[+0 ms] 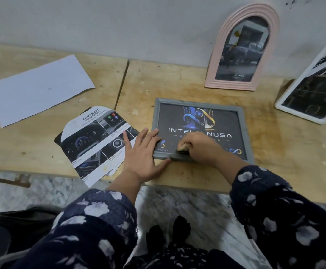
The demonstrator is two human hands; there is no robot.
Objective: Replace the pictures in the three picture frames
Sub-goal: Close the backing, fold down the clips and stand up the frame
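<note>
A grey rectangular picture frame (244, 121) lies flat on the wooden table, showing a dark picture with a logo and white lettering. My left hand (141, 152) rests flat with fingers spread on the frame's near left corner. My right hand (199, 147) is curled over the frame's near edge, pinching a small tan piece against it. A pink arched frame (214, 61) holding a dark car picture leans on the wall behind. A white frame (281, 107) with a dark picture leans at the far right.
A cut-out car brochure page (92, 142) lies left of the grey frame, overhanging the table's front edge. A blank grey-white sheet (40, 90) lies at the far left. The wooden table (284, 152) has a seam in the middle. Marbled floor shows below.
</note>
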